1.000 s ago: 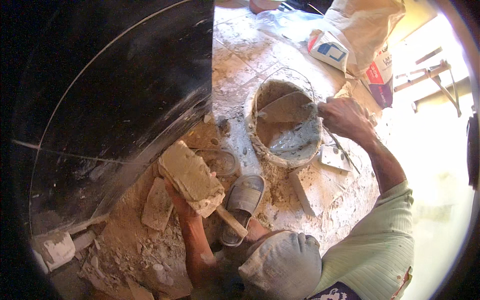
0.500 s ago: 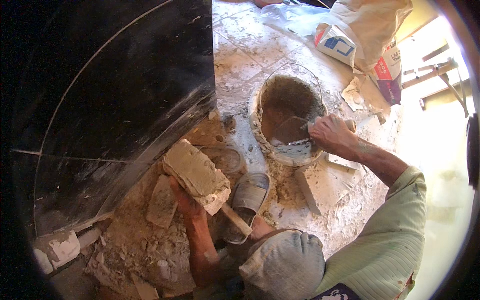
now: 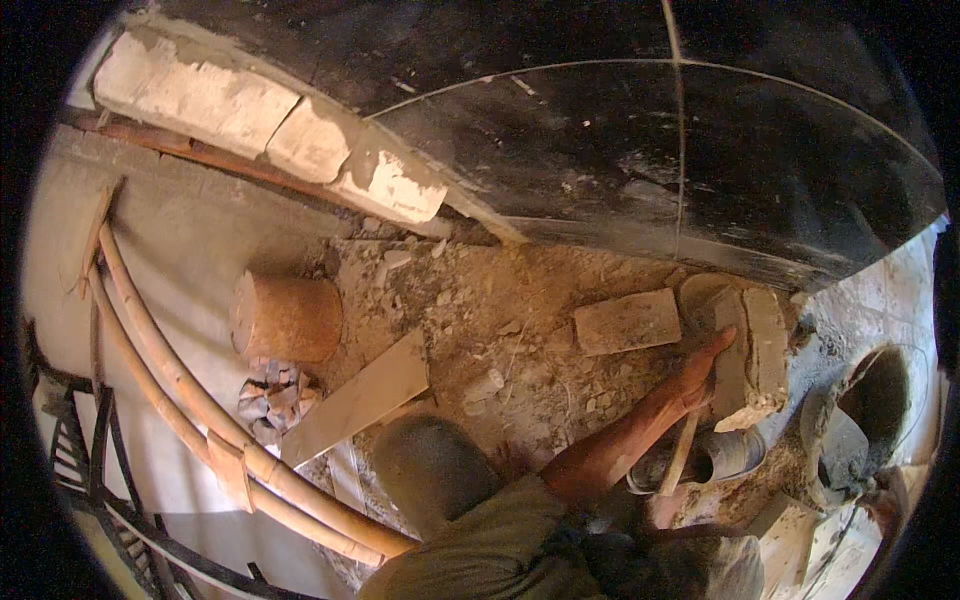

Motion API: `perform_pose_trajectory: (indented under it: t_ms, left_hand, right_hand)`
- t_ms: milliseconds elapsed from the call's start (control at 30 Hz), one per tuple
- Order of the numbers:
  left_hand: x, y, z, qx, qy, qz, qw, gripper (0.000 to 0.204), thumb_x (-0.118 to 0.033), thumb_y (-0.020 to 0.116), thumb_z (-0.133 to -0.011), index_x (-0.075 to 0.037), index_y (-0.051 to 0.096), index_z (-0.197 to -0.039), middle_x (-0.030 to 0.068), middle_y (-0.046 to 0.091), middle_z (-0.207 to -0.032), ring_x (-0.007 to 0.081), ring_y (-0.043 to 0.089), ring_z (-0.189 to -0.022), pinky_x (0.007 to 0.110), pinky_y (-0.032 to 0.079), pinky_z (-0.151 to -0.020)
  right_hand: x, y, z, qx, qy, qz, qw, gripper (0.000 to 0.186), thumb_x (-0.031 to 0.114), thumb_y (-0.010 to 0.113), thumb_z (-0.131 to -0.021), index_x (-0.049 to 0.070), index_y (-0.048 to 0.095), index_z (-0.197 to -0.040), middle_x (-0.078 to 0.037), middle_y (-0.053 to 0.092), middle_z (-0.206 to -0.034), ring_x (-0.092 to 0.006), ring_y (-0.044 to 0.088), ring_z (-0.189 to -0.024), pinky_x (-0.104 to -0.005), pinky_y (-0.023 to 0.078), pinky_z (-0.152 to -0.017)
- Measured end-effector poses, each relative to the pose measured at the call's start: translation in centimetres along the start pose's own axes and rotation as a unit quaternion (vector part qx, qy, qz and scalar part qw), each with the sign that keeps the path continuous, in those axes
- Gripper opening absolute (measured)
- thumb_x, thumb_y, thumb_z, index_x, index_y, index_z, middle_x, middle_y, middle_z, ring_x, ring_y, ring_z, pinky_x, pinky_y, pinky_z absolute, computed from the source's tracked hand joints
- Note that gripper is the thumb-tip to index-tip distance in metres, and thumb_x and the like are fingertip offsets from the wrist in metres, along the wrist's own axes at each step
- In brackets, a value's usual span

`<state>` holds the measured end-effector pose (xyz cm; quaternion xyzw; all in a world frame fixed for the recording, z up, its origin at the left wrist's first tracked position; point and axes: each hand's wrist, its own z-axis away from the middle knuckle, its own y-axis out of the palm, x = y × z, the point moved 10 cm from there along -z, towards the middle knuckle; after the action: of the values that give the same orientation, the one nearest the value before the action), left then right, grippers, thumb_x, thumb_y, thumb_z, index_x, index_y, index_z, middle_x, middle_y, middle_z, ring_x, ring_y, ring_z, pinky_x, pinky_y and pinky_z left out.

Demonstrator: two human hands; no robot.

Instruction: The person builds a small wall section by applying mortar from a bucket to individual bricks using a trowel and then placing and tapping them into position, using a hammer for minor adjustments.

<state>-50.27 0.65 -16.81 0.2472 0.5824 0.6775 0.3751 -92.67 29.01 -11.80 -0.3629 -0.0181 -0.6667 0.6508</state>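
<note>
My left hand grips a pale block coated with grey mortar, holding it over the sandals on the floor. Below that hand a wooden handle slants down; whatever it belongs to is hidden. At the far right, my right hand is closed at the rim of a mortar-crusted bucket. It is dim and partly cut off, by a grey trowel blade in the bucket's mouth. Another block lies on the dirt beside my left hand.
A dark tiled panel stands along the far side, and pale blocks line its base at left. On the left are a round clay-coloured vessel, a flat board and bamboo poles. Rubble covers the ground.
My view has swung left, bringing the poles, vessel and block row into sight and pushing the bucket to the right edge. The mortared block stays in my left hand.
</note>
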Motion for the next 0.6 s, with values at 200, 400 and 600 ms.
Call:
perform_pose_trajectory:
  t_ms: [200,400,600]
  left_hand:
    - [0.0,-0.9,-1.0,-0.044,0.031,-0.006,0.999,0.045,-0.032,0.062,-0.091,-0.006,0.051,-0.127,0.0107,0.061,-0.119,0.0245,0.059,-0.107,0.040,0.048,-0.096]
    - [0.0,-4.0,-0.7,-0.147,0.043,-0.103,0.983,0.058,-0.035,0.062,-0.090,-0.005,0.042,-0.135,0.0150,0.052,-0.131,0.0279,0.050,-0.122,0.041,0.040,-0.105]
    - [0.4,0.5,-1.9,-0.075,0.049,0.008,0.996,0.061,-0.042,0.061,-0.090,-0.006,0.043,-0.135,0.0142,0.053,-0.131,0.0304,0.051,-0.121,0.048,0.041,-0.104]
  right_hand:
    - [0.9,-0.8,3.6,-0.018,-0.114,-0.033,0.993,0.039,0.011,0.068,-0.067,0.002,0.051,-0.101,-0.010,0.058,-0.077,-0.0146,0.049,-0.048,-0.0276,0.041,-0.040]
    - [9.8,0.5,9.8,-0.111,-0.165,0.235,0.951,0.026,0.026,0.069,-0.078,0.001,0.063,-0.085,-0.005,0.057,-0.066,-0.0110,0.053,-0.054,-0.0270,0.042,-0.047]
    - [13.3,3.1,14.6,-0.089,-0.060,0.151,0.983,0.025,0.018,0.071,-0.063,-0.002,0.064,-0.077,-0.003,0.054,-0.060,-0.0105,0.051,-0.050,-0.0255,0.040,-0.045]
